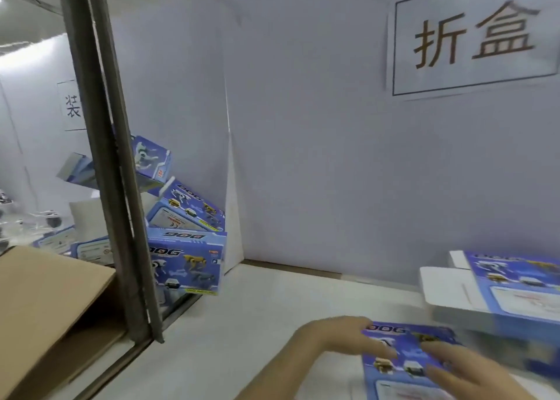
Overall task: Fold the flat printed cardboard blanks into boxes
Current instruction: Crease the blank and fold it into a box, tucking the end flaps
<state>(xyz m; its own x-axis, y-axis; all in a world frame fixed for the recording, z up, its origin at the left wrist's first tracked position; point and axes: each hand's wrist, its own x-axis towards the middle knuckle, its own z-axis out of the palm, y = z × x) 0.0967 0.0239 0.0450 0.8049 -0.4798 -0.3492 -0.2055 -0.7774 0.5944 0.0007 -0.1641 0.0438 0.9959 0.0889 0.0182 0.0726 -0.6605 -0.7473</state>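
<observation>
A flat blue printed cardboard blank (406,366) lies on the white table at the bottom right. My left hand (342,336) reaches over its left edge with fingers stretched out on the print. My right hand (463,369) rests on the blank's right part, fingers also straight. A stack of more flat blanks (500,290) sits behind it at the right edge. Several folded blue boxes (188,263) are piled at the left, past the white divider; one box (151,160) is tilted at the top of the pile. The frame is motion-blurred.
A dark metal post (115,187) stands at the left table edge. A brown cardboard carton (45,302) lies open at the lower left. White partition walls (333,157) close the back, with a printed sign (475,42) at the upper right.
</observation>
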